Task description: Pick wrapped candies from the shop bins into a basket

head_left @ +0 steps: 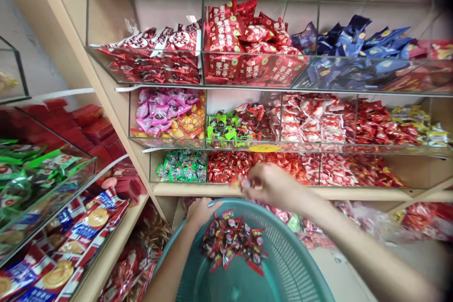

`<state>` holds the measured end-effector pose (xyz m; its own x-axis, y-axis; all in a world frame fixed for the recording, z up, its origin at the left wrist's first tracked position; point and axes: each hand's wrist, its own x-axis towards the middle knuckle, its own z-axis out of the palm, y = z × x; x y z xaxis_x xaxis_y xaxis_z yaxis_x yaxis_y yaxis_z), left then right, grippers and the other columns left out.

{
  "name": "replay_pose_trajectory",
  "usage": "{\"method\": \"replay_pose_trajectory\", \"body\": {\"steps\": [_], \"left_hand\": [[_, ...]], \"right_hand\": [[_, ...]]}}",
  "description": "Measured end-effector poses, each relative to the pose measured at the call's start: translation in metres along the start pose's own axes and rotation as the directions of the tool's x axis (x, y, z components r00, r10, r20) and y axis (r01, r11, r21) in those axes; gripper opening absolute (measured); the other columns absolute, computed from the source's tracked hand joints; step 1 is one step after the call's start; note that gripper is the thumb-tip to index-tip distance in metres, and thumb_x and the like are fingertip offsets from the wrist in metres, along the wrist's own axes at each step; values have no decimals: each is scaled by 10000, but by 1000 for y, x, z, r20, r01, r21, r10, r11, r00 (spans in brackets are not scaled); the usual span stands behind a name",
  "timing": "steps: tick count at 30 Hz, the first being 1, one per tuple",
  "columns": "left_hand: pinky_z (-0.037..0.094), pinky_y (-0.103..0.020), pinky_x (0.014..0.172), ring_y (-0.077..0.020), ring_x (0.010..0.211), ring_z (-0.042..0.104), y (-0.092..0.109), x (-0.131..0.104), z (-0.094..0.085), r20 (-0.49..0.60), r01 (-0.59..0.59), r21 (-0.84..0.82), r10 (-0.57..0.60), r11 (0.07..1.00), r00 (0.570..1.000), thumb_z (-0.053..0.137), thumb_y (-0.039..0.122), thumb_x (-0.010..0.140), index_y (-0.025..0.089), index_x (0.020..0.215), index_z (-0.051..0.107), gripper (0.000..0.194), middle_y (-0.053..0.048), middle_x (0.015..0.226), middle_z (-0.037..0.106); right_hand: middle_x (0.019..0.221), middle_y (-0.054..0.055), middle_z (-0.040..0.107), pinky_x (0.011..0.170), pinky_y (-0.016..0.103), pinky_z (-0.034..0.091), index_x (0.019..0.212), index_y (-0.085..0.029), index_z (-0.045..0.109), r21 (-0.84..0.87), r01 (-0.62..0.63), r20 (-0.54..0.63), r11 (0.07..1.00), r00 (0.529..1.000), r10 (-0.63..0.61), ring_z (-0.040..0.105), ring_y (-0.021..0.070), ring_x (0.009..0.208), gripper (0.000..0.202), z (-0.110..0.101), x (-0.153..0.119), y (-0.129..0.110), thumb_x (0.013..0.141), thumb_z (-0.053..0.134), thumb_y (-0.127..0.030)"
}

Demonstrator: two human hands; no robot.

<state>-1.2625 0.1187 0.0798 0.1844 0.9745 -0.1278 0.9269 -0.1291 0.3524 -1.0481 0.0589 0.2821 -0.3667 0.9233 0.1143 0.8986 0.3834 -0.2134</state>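
Observation:
A large green plastic basket (297, 245) stands before me, with a heap of small dark-and-red wrapped candies (231, 240) inside. My left hand (202, 211) grips the basket's far rim, thumb laid along it. Above that rim, a little to the right, my right hand (265, 181) pinches a small wrapped candy (244, 182), blurred by motion. Behind that hand lies the bottom shelf row, with red wrapped candies (226, 165) and, to their left, green ones (182, 165). Similar dark-and-red packets (249, 120) lie in the middle row beside bright green ones (222, 127).
Clear-walled shelf bins hold red packets (222, 28), blue packets (354, 40) and pink candies (155, 108). A yellow oval tag (264, 148) hangs on the middle shelf's edge. At left, another shelf bears biscuit packs (81, 226). Bagged goods (421, 217) lie under the shelves at right.

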Motion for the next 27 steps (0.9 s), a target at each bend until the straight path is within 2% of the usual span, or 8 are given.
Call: {"method": "replay_pose_trajectory", "body": {"steps": [2, 4, 6, 8, 11, 16, 23, 27], "left_hand": [[441, -319, 735, -303, 953, 639, 1, -1, -1, 5, -2, 8, 2, 1000, 1000, 274, 717, 799, 220, 879, 682, 648, -129, 980, 704], [442, -315, 727, -303, 947, 642, 1, -1, -2, 6, 0, 17, 0, 1000, 1000, 282, 713, 800, 220, 880, 681, 640, -132, 975, 705], [442, -306, 713, -300, 938, 646, 1, -1, -2, 6, 6, 24, -6, 1000, 1000, 290, 717, 796, 217, 883, 680, 640, -135, 964, 706], [442, -299, 706, -297, 934, 648, 1, -1, -2, 4, 8, 29, -9, 1000, 1000, 291, 720, 793, 215, 880, 679, 643, -133, 951, 708], [443, -301, 714, -295, 937, 646, 0, 0, 0, -1, 2, 31, -2, 1000, 1000, 288, 723, 792, 222, 879, 678, 641, -123, 957, 709], [442, -313, 737, -294, 956, 637, -1, 0, 2, -13, -8, 35, 9, 999, 1000, 284, 712, 801, 230, 881, 679, 629, -113, 984, 706], [442, -301, 719, -288, 946, 641, 0, -2, 1, -30, 0, 37, 1, 999, 1000, 288, 712, 800, 230, 858, 675, 620, -101, 979, 709], [438, -294, 709, -282, 918, 648, 0, -2, 2, -44, 3, 40, -2, 999, 999, 302, 702, 803, 223, 831, 674, 607, -98, 934, 715]], "right_hand": [[812, 63, 665, 647, 254, 405, 804, -177, 660, 42, -77, 136, 996, 988, 71, 600, 184, 764, 154, 53, -16, 8, 769, 611, -319], [872, 83, 665, 682, 269, 411, 854, -172, 652, 9, -187, 194, 982, 964, 182, 607, 215, 842, 194, 101, -24, 20, 764, 625, -341], [940, 117, 658, 715, 288, 414, 924, -149, 639, -20, -235, 201, 972, 951, 235, 605, 241, 903, 209, 136, -27, 31, 791, 606, -307], [995, 132, 645, 749, 291, 415, 971, -139, 624, -35, -249, 198, 968, 948, 251, 599, 244, 950, 200, 155, -29, 38, 816, 580, -257], [1033, 124, 631, 768, 280, 419, 992, -149, 616, -33, -238, 200, 971, 950, 240, 599, 230, 978, 182, 165, -34, 42, 851, 542, -235], [1070, 132, 611, 759, 285, 430, 987, -147, 613, -35, -220, 197, 975, 955, 223, 609, 233, 978, 171, 166, -41, 39, 891, 483, -202], [1043, 107, 608, 633, 295, 431, 1035, -165, 560, -54, -214, 141, 975, 965, 219, 648, 240, 846, 177, 173, -42, 37, 881, 474, -179], [1019, 82, 615, 625, 287, 429, 964, -197, 579, -31, -188, 124, 982, 974, 190, 654, 225, 815, 136, 177, -43, 38, 891, 464, -201]]}}
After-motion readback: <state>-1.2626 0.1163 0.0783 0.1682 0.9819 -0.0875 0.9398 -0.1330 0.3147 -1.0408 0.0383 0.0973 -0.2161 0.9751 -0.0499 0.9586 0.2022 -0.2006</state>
